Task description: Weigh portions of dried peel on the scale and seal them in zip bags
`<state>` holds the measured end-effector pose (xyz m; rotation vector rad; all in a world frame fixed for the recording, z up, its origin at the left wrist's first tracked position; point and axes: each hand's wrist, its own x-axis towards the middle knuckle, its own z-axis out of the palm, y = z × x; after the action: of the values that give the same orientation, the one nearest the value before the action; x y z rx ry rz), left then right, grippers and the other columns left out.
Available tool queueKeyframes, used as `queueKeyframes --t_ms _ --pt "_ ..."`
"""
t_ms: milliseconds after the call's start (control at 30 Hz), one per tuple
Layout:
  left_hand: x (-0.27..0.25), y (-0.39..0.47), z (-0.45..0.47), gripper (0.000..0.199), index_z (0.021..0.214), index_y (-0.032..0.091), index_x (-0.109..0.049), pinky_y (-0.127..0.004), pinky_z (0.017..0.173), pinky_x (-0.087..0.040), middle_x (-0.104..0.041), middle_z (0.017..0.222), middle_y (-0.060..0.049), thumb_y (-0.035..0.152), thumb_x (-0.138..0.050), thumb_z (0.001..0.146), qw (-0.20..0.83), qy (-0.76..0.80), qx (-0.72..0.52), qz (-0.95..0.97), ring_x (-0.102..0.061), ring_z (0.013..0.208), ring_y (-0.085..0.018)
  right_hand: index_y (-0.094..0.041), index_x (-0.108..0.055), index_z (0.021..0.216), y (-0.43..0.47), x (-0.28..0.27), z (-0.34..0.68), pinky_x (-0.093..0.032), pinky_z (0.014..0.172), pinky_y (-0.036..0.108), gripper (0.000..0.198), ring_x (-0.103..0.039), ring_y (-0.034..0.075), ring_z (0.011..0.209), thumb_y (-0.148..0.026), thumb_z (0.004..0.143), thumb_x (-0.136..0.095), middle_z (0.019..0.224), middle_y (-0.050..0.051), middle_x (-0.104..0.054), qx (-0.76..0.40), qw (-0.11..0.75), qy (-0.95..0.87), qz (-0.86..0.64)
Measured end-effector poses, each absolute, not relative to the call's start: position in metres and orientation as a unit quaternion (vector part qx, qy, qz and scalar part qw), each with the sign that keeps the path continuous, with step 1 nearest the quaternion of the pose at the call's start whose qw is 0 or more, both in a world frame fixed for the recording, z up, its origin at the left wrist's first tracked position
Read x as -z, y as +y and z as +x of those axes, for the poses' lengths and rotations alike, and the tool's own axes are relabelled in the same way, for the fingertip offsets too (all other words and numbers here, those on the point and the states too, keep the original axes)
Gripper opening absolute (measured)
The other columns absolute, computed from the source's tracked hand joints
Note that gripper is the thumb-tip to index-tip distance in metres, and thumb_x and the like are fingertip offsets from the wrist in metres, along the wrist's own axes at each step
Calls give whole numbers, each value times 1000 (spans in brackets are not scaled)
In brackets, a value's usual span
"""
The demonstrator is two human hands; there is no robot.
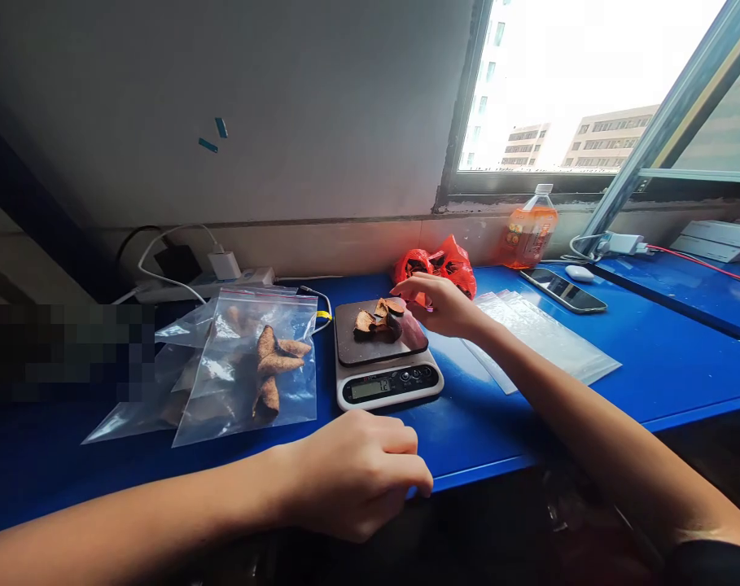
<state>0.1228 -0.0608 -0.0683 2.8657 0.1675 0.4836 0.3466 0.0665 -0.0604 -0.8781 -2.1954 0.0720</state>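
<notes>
Curled brown pieces (365,322) lie on the scale (383,397), just left of our right hand (440,303) and beyond our left hand (363,472). Right: half open, fingers arched toward the pile; we cannot tell whether the tips touch a piece. Left: loosely curled, knuckles up, nearer us than the scale; palm hidden, so contents unknown. Red plastic bag (460,267) just beyond the right hand; flat clear bags (549,342) to its right, partly behind the forearm. Filled zip bag (214,399) beyond the left forearm. Handling, our judgement: pieces light, dry, stiff, brittle, unlikely to slip. We would pinch one gently by a thicker raised fold, sparing thin edges.
</notes>
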Motion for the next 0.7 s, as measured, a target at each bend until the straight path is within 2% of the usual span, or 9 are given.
queueKeyframes --t_ms 100,200,300,367,433,567,633,700 --pt "68 -61 123 25 90 18 -64 -26 54 -40 -61 76 -1 3 -54 73 112 62 -162 978 -53 64 -13 -17 -69 95 72 55 362 -48 67 27 29 -63 16 72 -5 76 -51 88 6 -71 10 431 -822 -373" --pt "68 -61 123 25 91 19 -62 -26 54 -40 -60 76 -1 3 -54 74 112 64 -154 980 -52 63 -14 -18 -67 87 82 54 382 -48 73 30 22 -64 18 77 -8 76 -51 91 7 -72 45 457 -766 -449" --pt "68 -60 123 24 90 19 -61 -26 54 -40 -60 75 -1 3 -53 74 116 61 -157 979 -52 63 -14 -18 -64 93 93 59 401 -49 74 32 19 -64 19 78 -12 77 -54 92 8 -72 18 458 -704 -542" --pt "68 -61 123 25 90 19 -61 -26 54 -40 -60 75 -1 3 -53 73 116 63 -157 979 -52 63 -14 -16 -60 102 99 64 409 -49 69 30 25 -63 19 77 -13 77 -56 92 9 -71 -33 428 -678 -597" --pt "67 -61 123 25 89 19 -62 -26 54 -41 -60 75 -1 3 -53 73 115 63 -157 979 -53 63 -14 -15 -58 104 103 70 414 -48 65 28 27 -63 18 78 -14 77 -58 93 9 -70 -71 362 -694 -618" --pt "67 -61 123 23 89 18 -64 -26 53 -40 -61 74 -1 3 -53 74 114 59 -163 978 -52 62 -13 -18 -63 80 106 79 415 -44 61 27 3 -61 17 72 -20 79 -61 78 4 -69 -89 252 -763 -588" --pt "67 -60 123 23 88 17 -65 -27 52 -39 -61 74 -1 3 -53 74 112 56 -166 978 -51 62 -13 -18 -63 75 107 81 413 -42 60 26 8 -60 16 69 -22 81 -60 74 3 -68 -88 241 -775 -577" --pt "67 -60 124 24 88 17 -65 -27 52 -39 -60 73 -1 3 -52 73 109 54 -169 978 -51 62 -14 -17 -65 77 108 81 413 -41 59 25 8 -59 15 68 -21 81 -60 76 3 -69 -80 237 -779 -575"
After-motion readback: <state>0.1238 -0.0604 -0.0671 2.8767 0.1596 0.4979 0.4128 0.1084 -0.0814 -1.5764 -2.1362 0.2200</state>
